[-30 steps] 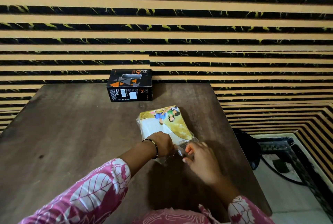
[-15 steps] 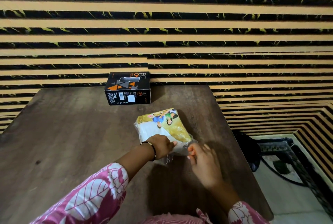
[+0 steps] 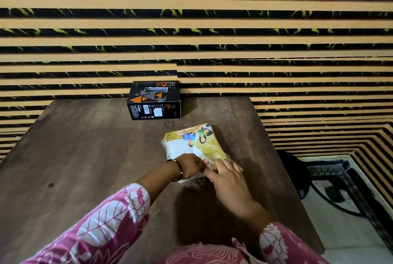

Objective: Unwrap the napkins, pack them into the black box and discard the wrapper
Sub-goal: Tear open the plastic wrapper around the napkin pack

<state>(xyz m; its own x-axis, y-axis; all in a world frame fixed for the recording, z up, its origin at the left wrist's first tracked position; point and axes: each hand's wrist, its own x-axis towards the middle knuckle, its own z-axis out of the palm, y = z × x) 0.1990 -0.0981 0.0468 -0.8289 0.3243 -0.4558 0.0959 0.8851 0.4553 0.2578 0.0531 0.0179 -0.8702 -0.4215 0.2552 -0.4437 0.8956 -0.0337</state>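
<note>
Plastic-wrapped napkin pack (image 3: 194,143) under both hands' fingers (image 3: 221,165), near end.

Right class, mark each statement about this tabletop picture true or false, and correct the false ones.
1. The black box stands at the table's far edge, by the striped wall. True.
2. The napkin pack lies inside the box. False: it lies on the table, nearer the person.
3. Both hands work at the pack's near end. True: left hand, right hand.
4. The bracelet is on the right wrist. False: the left wrist.
5. The wrapper is fully off. False: it covers the napkins.
</note>
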